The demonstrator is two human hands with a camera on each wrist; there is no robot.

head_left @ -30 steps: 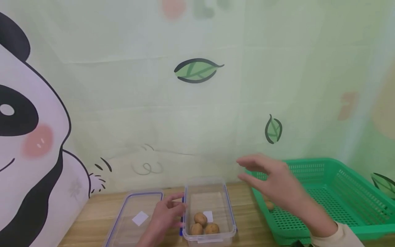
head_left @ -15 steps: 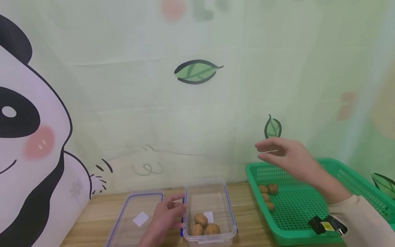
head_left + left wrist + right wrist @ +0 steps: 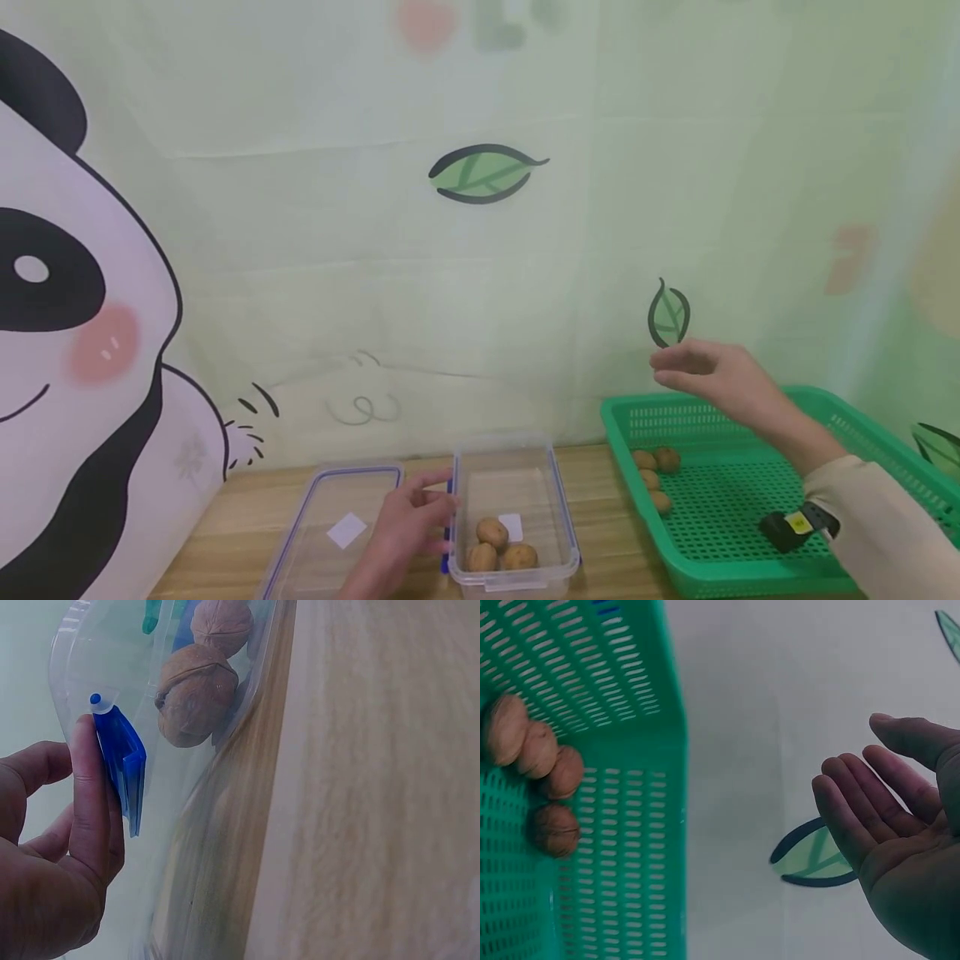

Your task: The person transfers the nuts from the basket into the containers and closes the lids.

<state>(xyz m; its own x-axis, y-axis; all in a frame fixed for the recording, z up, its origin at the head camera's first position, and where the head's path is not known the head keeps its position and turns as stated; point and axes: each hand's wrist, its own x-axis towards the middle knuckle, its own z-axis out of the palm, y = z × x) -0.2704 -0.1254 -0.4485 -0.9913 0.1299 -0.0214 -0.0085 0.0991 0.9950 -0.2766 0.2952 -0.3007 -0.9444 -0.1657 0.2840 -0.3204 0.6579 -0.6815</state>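
Three walnuts (image 3: 492, 532) lie at the near end of a clear plastic box (image 3: 504, 483) with blue side clips. Beside its left wall, my left hand (image 3: 405, 525) reaches up with loosely bent fingers; the left wrist view shows them against a blue clip (image 3: 124, 761) that hangs down. My right hand (image 3: 731, 379) hovers above the back of a green basket (image 3: 651, 542), fingers extended and nothing in the palm, which the right wrist view shows facing the camera. Several walnuts (image 3: 557, 829) sit along the basket's left side.
Left of the box, a clear lid (image 3: 352, 487) with a blue seal and a white label (image 3: 347, 530) lies on the wooden table (image 3: 592, 500). A printed curtain (image 3: 300, 208) hangs right behind the table. A black device (image 3: 787, 529) is strapped to the right wrist.
My right hand has moved right and slightly up, away from the box and over the basket, uncovering the walnuts there. My left hand stays at the box's side.
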